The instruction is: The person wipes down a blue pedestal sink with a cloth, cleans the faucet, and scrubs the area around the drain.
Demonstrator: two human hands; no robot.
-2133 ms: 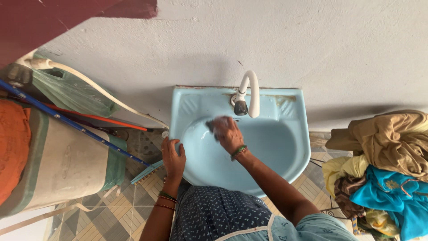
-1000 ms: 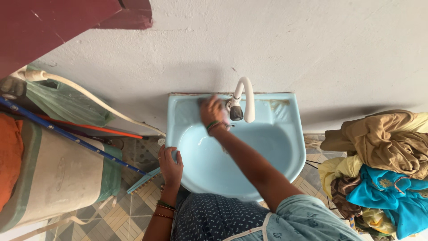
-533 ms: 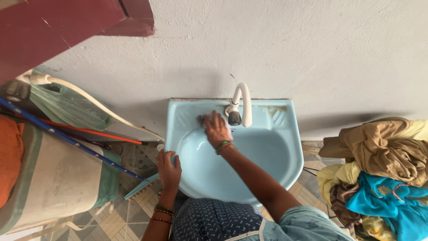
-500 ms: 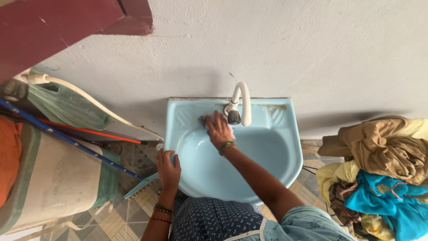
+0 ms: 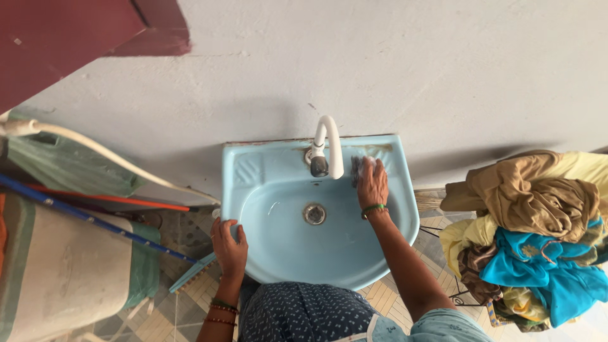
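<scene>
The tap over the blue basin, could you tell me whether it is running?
Off: no water leaves the tap, and the basin holds none.
</scene>
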